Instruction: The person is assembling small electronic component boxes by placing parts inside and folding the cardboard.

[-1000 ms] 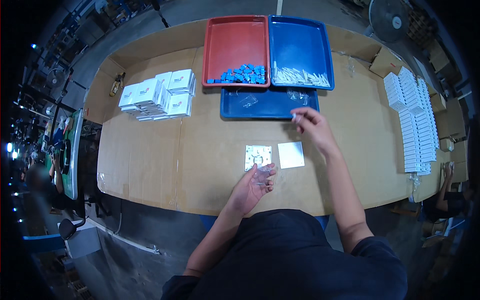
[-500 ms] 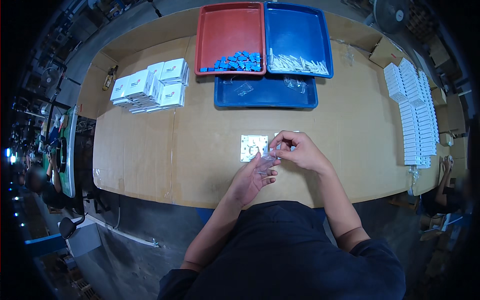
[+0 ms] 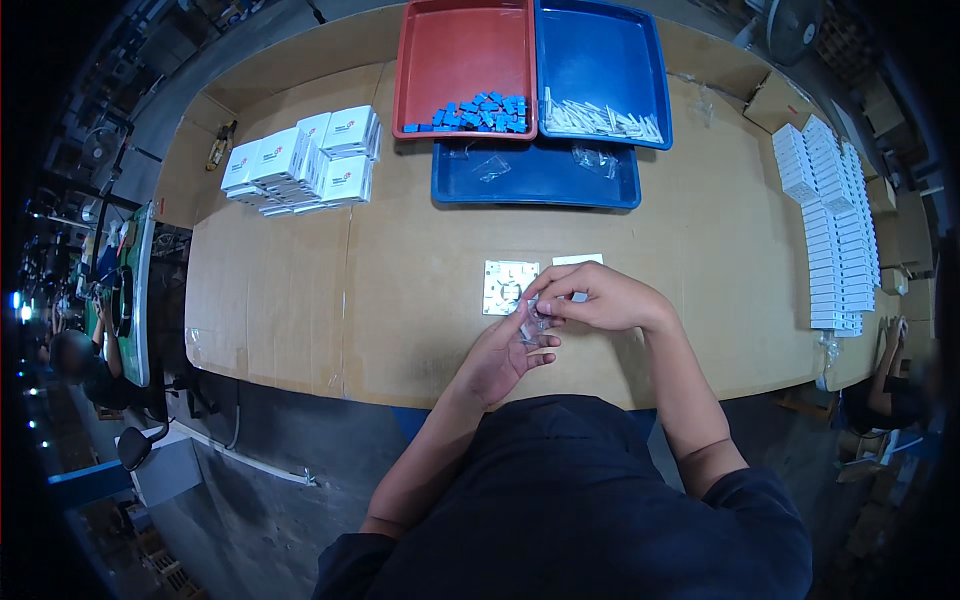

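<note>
Between my two hands is a small clear plastic bag (image 3: 534, 322), crumpled and see-through; whether anything sits inside I cannot make out. My left hand (image 3: 495, 366) grips it between thumb and fingers, palm turned up, with the lower fingers loosely curled. From the right, my right hand (image 3: 615, 300) pinches the bag's upper part with thumb and forefinger. Just beyond my left fingertips lies a square whitish plate (image 3: 505, 284) with cut-outs and a round centre, flat on the cardboard-covered table (image 3: 420, 270). Behind my right hand shows a flat white piece (image 3: 579, 260), partly hidden.
At the back stand a red tray (image 3: 465, 55) with blue blocks and a blue tray (image 3: 600, 60) with slim white pieces. A lower blue tray (image 3: 530, 190) holds clear bags. Stacked white boxes (image 3: 345, 180) are at left, white stacks (image 3: 835, 260) at right. Other people work at both sides.
My right hand has drawn slightly toward my left, and the plastic bag is more bunched between the fingers. The whole view has shifted a little.
</note>
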Demonstrator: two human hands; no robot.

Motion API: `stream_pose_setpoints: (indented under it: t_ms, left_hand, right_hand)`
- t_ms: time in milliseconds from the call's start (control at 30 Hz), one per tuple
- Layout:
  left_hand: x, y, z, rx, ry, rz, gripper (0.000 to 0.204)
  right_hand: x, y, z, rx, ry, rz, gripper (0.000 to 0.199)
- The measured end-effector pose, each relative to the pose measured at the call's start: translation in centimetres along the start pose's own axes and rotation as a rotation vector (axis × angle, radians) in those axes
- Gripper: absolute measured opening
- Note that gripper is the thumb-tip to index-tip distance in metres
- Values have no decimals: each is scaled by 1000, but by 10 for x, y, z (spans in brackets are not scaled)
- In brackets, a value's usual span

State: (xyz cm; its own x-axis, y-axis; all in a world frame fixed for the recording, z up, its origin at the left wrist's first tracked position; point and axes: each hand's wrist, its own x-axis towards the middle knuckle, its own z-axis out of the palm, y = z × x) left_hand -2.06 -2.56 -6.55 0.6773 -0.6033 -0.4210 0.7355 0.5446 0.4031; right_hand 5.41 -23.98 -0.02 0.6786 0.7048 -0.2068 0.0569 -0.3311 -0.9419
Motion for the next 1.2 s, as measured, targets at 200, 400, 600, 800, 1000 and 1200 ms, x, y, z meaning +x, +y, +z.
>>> stream_pose_setpoints:
  t_ms: [200, 400, 600, 800, 1000, 1200]
  left_hand:
    - [6, -2, -5, 3, -34, 20, 39]
    - [3, -1, 1, -9, -12, 16, 39]
    - [6, -5, -10, 21, -31, 22, 39]
    - [3, -5, -14, 188, 23, 72, 39]
    - [2, 1, -15, 9, 7, -11, 56]
    - [0, -1, -14, 40, 6, -3, 57]
  right_hand:
    - [7, 3, 11, -59, -55, -2, 37]
    - [5, -3, 9, 9, -68, 126, 43]
    - [8, 13, 10, 9, -63, 46, 46]
    - [9, 1, 11, 43, -194, 143, 44]
    - [16, 22, -47, -16, 169, -55, 31]
    - [51, 21, -165, -517, 757, 80, 16]
